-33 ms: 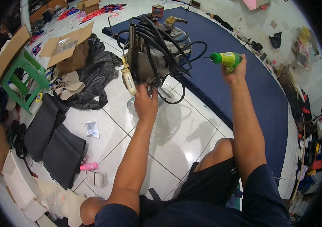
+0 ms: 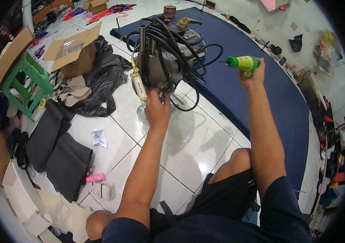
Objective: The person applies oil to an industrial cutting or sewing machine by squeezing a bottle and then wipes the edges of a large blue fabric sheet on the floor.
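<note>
My right hand [image 2: 254,77] is wrapped round a green squeeze bottle [image 2: 243,64] with a yellow label. Held sideways, its thin dark nozzle points left toward the machine. My left hand [image 2: 157,107] reaches to the lower part of a grey metal machine [image 2: 162,67], its fingers and thumb closed about a small dark metal part that they mostly hide. Loops of thick black cable [image 2: 176,48] hang over the machine. Beside my left fingers, a cream-coloured tube-shaped piece [image 2: 139,87] dangles from a cord. A shiny metal base [image 2: 141,113] shows under the machine.
Behind and right of the machine lies a dark blue mat [image 2: 269,109]. At left are an open cardboard box [image 2: 77,62], a black plastic bag [image 2: 103,87], a green stool [image 2: 26,85] and dark folded cloth [image 2: 69,158]. A pink bottle [image 2: 96,177] lies on the tiled floor.
</note>
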Demonstrator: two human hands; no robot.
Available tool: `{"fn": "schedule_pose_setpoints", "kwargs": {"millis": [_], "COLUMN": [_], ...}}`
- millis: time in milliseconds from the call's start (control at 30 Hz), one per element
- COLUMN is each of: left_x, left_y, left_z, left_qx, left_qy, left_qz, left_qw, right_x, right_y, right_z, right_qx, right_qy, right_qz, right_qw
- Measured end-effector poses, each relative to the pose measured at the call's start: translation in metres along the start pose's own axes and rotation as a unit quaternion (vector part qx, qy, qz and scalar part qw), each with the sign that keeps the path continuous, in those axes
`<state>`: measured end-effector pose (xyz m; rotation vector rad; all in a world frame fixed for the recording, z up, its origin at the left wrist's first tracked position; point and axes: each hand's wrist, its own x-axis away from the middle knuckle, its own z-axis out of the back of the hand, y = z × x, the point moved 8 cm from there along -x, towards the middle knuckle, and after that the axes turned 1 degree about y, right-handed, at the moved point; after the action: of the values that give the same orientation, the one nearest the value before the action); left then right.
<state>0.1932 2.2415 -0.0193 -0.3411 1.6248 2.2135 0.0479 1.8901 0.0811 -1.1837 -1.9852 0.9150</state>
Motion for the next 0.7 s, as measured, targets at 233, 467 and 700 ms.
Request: {"fn": "schedule_pose_setpoints", "kwargs": {"millis": [233, 467, 700], "left_x": [0.003, 0.003, 0.001], "left_y": [0.006, 0.004, 0.000], "left_z": [-0.004, -0.004, 0.000], "left_qx": [-0.049, -0.026, -0.019], "left_qy": [0.024, 0.030, 0.014], "left_qz": [-0.094, -0.075, 0.000], "left_qw": [0.994, 0.996, 1.000], "right_x": [-0.002, -0.007, -0.003], "right_y": [-0.003, -0.002, -0.001], "right_z": [0.002, 0.002, 0.002], "right_qx": [0.000, -0.005, 0.016], "right_qy": [-0.007, -0.020, -0.002], "right_qz": [0.011, 0.009, 0.011], "right_qw": [1.000, 1.000, 1.000]}}
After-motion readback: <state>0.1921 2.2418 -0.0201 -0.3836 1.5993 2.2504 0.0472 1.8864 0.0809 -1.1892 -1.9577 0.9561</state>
